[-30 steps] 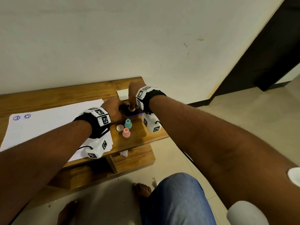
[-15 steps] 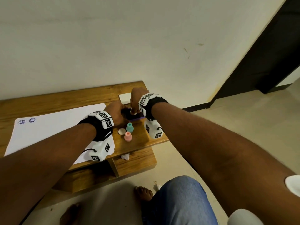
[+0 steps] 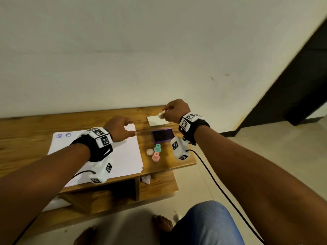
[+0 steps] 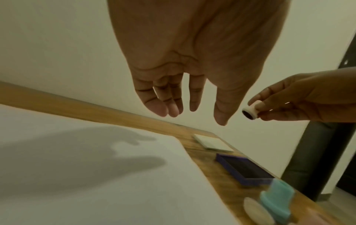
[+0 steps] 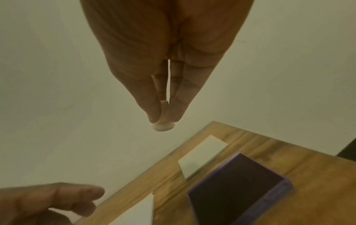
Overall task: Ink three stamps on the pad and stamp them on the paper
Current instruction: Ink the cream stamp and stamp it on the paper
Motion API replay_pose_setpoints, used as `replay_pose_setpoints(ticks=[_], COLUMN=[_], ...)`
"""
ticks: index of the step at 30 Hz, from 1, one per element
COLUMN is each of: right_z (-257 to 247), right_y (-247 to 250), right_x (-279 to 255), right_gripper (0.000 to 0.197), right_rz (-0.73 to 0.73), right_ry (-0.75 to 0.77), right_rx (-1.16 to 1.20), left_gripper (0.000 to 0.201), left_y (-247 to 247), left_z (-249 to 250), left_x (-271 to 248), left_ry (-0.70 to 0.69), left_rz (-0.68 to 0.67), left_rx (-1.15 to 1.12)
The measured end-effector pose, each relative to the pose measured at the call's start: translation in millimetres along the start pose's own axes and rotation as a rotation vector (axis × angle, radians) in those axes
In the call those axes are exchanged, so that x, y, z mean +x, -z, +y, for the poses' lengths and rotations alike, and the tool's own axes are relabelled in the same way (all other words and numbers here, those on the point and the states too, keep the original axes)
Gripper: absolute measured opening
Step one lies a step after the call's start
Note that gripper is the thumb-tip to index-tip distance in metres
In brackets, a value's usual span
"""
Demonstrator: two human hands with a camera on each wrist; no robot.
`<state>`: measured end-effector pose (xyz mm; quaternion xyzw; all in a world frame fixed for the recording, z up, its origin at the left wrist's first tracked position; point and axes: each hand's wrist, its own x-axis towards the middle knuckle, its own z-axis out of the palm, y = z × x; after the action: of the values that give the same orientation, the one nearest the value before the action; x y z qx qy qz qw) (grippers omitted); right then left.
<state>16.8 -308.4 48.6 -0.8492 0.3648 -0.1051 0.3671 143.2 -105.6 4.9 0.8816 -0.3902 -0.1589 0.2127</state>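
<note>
My right hand [image 3: 169, 112] pinches a small cream stamp [image 3: 161, 115] [image 4: 251, 111] [image 5: 163, 125] in the air behind the purple ink pad [image 3: 162, 135] [image 4: 247, 169] [image 5: 237, 187]; its inked face is dark. My left hand [image 3: 122, 128] [image 4: 185, 97] hovers with relaxed, straight fingers over the right far corner of the white paper [image 3: 122, 160] [image 4: 92, 175], holding nothing. Two blue prints [image 3: 63, 135] mark the paper's far left corner. A teal stamp [image 3: 157, 148] [image 4: 277, 197] and a pink stamp [image 3: 155, 157] stand in front of the pad.
A round cream cap [image 3: 150, 152] lies beside the teal stamp. A white lid [image 3: 156, 120] rests behind the pad on the low wooden table [image 3: 26, 131]. The wall rises just behind; my knee [image 3: 207, 225] and bare feet are below the front edge.
My right hand lifted the cream stamp off the ink pad and back. My left hand let go of the pad and moved left over the paper.
</note>
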Motion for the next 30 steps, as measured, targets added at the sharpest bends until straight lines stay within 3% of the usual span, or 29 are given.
replay_pose_setpoints(ticks=[4,12,16,19,24,30], right_z=[-42.2,-122.3,-144.8,-150.5,-158.8,-166.1], right_y=[-28.3,-141.3,-195.1,-225.3,-244.1,-245.7], right_x=[-8.7,-27.5,-28.2,-22.1,-15.6,-10.9], right_gripper=[0.016,0.012,0.015,0.028,0.021,0.022], right_rz=[-0.026,-0.195,-0.263,-0.290,-0.311,-0.296], right_ry=[0.080,0.284,0.347,0.352,0.354,0.397], right_rx=[0.019,-0.022,-0.069,-0.099,-0.163,-0.234], left_gripper=[0.048,0.066,0.079,0.080,0.102,0.102], left_y=[35.9,65.1,57.6,45.3,26.4,20.9], left_z=[-67.2,-186.3,-202.0,-203.0,-197.8,-181.7], left_x=[-41.8,-107.2,-115.1,-115.7,-116.5,-118.8], left_ry=[0.155,0.452,0.519,0.515,0.458,0.492], left_rz=[0.039,0.165,0.154,0.155,0.114,0.021], left_rx=[-0.010,0.045,-0.022,-0.081,-0.069,0.066])
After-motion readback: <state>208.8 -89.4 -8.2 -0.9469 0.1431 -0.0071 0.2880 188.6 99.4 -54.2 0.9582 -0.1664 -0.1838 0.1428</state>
